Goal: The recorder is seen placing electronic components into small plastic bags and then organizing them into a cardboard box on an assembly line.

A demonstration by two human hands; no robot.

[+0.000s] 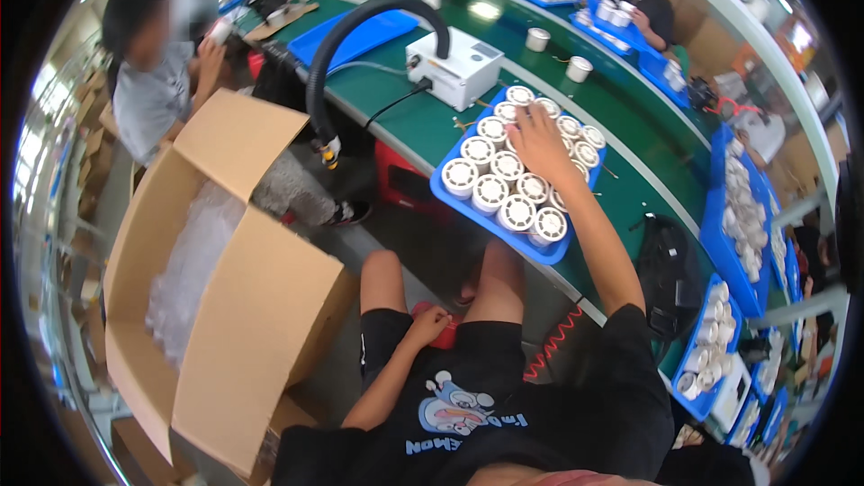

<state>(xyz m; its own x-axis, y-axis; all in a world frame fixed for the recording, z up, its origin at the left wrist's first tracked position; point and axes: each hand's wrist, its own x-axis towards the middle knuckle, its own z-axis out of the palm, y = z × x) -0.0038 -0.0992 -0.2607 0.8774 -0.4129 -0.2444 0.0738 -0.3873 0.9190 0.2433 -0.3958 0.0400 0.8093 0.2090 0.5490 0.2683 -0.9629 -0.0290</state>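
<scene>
A blue tray (443, 191) at the edge of the green bench is filled with white round slotted-top parts (490, 191) in rows. My right hand (540, 142) reaches over the tray from the right, its fingers stretched out and touching the tops of parts in the far half. The parts under the palm are hidden. Low in my lap, my left hand (430, 324) rests between my thighs by a red stool seat (445, 335); its fingers are curled in, and nothing shows in them.
Behind the tray stands a white box machine (454, 70) with a black hose (319, 63). An open carton (243, 333) holding clear plastic is at my left. A black bag-like thing (666, 274) and blue trays (720, 216) of white parts are to the right. Other people sit at the line.
</scene>
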